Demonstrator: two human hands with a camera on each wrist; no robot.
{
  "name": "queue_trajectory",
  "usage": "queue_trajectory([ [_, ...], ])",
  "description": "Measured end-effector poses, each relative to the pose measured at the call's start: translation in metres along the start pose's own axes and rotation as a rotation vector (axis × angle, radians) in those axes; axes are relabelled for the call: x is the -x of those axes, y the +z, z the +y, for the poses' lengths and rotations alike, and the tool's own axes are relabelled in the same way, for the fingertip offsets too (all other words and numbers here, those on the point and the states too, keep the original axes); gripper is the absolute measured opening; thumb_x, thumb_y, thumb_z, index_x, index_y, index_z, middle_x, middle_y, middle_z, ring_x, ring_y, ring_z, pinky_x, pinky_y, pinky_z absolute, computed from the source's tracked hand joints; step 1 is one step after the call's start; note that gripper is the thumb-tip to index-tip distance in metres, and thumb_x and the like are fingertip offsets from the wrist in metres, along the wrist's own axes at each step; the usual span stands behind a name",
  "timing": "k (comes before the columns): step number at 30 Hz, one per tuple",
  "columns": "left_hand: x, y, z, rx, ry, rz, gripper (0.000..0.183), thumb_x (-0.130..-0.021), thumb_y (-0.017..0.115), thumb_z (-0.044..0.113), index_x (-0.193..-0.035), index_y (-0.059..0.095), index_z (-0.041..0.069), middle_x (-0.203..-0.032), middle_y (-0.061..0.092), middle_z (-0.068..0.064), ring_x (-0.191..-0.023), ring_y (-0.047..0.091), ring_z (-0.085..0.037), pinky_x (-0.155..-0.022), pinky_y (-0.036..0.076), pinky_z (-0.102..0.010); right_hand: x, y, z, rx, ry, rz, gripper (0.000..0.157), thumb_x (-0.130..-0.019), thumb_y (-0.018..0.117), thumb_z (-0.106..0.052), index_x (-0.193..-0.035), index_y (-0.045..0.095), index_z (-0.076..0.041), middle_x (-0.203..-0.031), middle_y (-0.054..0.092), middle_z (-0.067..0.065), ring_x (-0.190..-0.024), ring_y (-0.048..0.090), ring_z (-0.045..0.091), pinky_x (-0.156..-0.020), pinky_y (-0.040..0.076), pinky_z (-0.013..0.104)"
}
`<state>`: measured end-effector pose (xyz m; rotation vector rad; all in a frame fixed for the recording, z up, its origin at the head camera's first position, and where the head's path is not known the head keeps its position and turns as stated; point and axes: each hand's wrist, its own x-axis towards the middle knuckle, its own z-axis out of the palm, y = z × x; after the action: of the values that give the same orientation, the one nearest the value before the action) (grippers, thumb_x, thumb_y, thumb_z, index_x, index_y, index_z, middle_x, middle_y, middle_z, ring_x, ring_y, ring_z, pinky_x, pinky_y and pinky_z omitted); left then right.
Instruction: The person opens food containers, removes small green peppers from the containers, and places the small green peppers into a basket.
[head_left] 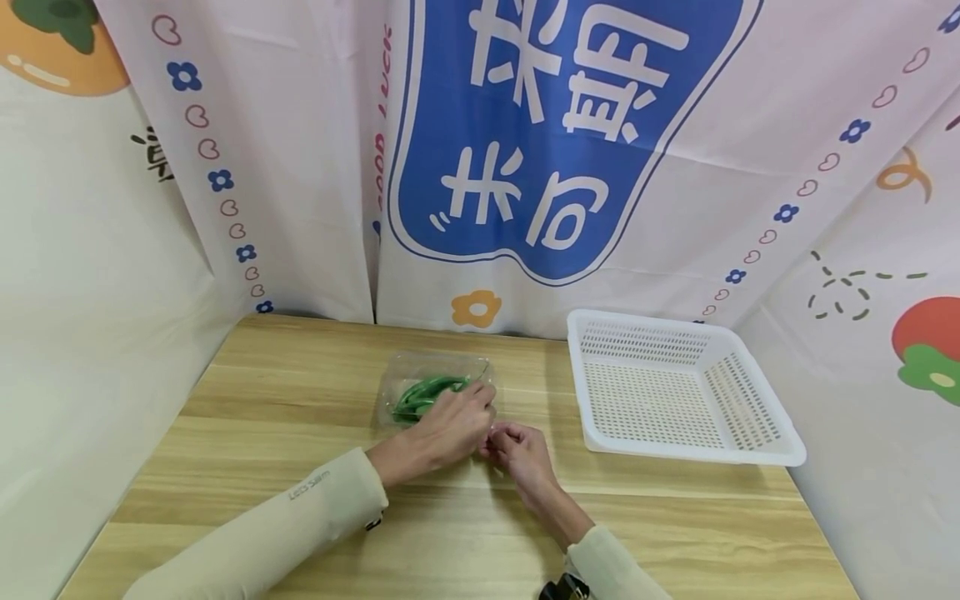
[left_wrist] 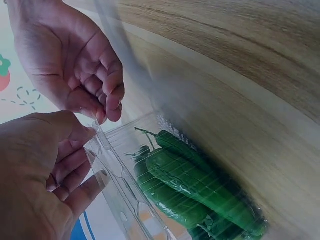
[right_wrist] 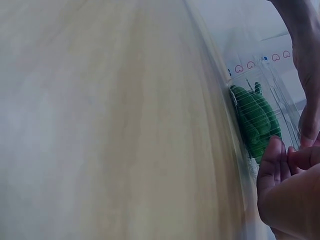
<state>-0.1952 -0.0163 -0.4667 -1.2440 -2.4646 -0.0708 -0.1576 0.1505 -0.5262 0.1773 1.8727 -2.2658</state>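
Note:
A clear plastic box (head_left: 397, 379) lies on the table with several long green peppers (head_left: 431, 390) inside. My left hand (head_left: 459, 421) reaches over its right part, and in the left wrist view the thumb and fingers hold the box's rim (left_wrist: 120, 172). Close beside it, my right hand (head_left: 522, 460) pinches at the near right corner of the same box, fingers curled with thumb against them. The peppers (right_wrist: 255, 112) show through the ridged clear wall in the right wrist view. Both sets of fingertips nearly meet at the corner.
A white perforated plastic basket (head_left: 652, 408) stands to the right on the wooden table (head_left: 300, 367). Printed cloth (head_left: 315, 167) hangs behind the table's far edge and at both sides.

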Motion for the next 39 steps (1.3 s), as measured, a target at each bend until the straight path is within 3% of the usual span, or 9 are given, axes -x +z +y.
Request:
queue_trajectory([
  [4, 0.000, -0.001, -0.001, 0.013, -0.007, 0.005, 0.002, -0.085, 0.077, 0.008, -0.085, 0.077, 0.007, -0.097, 0.064, -0.004, -0.087, 0.062, -0.018, -0.051, 0.052, -0.023, 0.000, 0.001, 0.002, 0.004, -0.015, 0.006, 0.017, -0.106, 0.060, 0.000, -0.104, 0.072, 0.011, -0.093, 0.075, 0.005, -0.084, 0.073, 0.011, -0.080, 0.063, 0.023],
  [10, -0.003, -0.005, -0.004, 0.063, -0.044, 0.044, 0.014, -0.094, 0.075, 0.015, -0.082, 0.074, 0.007, -0.095, 0.062, -0.003, -0.085, 0.063, -0.017, -0.052, 0.055, -0.026, -0.001, 0.000, 0.005, 0.034, -0.025, 0.043, 0.017, -0.105, 0.059, 0.000, -0.101, 0.074, 0.007, -0.096, 0.077, 0.005, -0.086, 0.074, 0.013, -0.082, 0.063, 0.024],
  [17, 0.000, -0.001, -0.005, 0.046, -0.029, 0.028, 0.015, -0.092, 0.079, 0.019, -0.084, 0.077, 0.007, -0.095, 0.061, -0.002, -0.091, 0.063, -0.018, -0.055, 0.056, -0.025, -0.002, 0.001, 0.005, 0.044, -0.045, 0.022, 0.017, -0.105, 0.062, -0.003, -0.095, 0.074, 0.004, -0.097, 0.077, 0.007, -0.088, 0.074, 0.013, -0.082, 0.063, 0.025],
  [22, 0.003, 0.001, -0.003, 0.017, 0.002, 0.075, 0.014, -0.095, 0.080, 0.021, -0.089, 0.079, 0.007, -0.099, 0.063, -0.002, -0.092, 0.062, -0.017, -0.057, 0.058, -0.024, -0.002, 0.001, 0.003, 0.038, -0.029, 0.015, 0.018, -0.106, 0.062, -0.004, -0.099, 0.073, 0.007, -0.099, 0.077, 0.007, -0.090, 0.074, 0.013, -0.086, 0.064, 0.028],
  [26, 0.008, 0.004, -0.004, 0.058, 0.014, 0.112, 0.011, -0.096, 0.079, 0.018, -0.092, 0.080, 0.008, -0.101, 0.064, -0.002, -0.096, 0.063, -0.016, -0.061, 0.060, -0.025, -0.001, 0.001, 0.002, 0.053, -0.037, 0.008, 0.019, -0.107, 0.061, -0.005, -0.102, 0.072, 0.010, -0.100, 0.077, 0.008, -0.090, 0.074, 0.013, -0.086, 0.064, 0.029],
  [31, 0.014, 0.008, -0.008, 0.155, 0.015, 0.140, 0.005, -0.098, 0.074, 0.010, -0.100, 0.078, 0.008, -0.110, 0.068, -0.004, -0.107, 0.067, -0.019, -0.078, 0.064, -0.027, 0.000, 0.001, 0.001, 0.054, -0.033, -0.004, 0.020, -0.107, 0.060, -0.003, -0.105, 0.072, 0.012, -0.100, 0.078, 0.009, -0.090, 0.074, 0.014, -0.086, 0.063, 0.028],
  [35, 0.022, 0.010, -0.014, 0.218, 0.010, 0.157, 0.015, -0.097, 0.075, 0.008, -0.112, 0.076, 0.004, -0.121, 0.071, -0.010, -0.118, 0.068, -0.025, -0.099, 0.060, -0.033, 0.000, 0.000, 0.000, 0.032, -0.012, -0.016, 0.021, -0.107, 0.058, -0.001, -0.112, 0.068, 0.016, -0.105, 0.077, 0.015, -0.094, 0.075, 0.016, -0.090, 0.063, 0.029],
  [39, 0.030, 0.011, -0.020, 0.234, -0.009, 0.147, 0.028, -0.097, 0.078, 0.012, -0.124, 0.074, 0.004, -0.132, 0.070, -0.013, -0.128, 0.065, -0.028, -0.110, 0.054, -0.038, 0.000, 0.000, 0.000, 0.016, -0.007, -0.030, 0.023, -0.107, 0.057, 0.000, -0.115, 0.064, 0.020, -0.113, 0.075, 0.025, -0.097, 0.076, 0.019, -0.093, 0.063, 0.031],
])
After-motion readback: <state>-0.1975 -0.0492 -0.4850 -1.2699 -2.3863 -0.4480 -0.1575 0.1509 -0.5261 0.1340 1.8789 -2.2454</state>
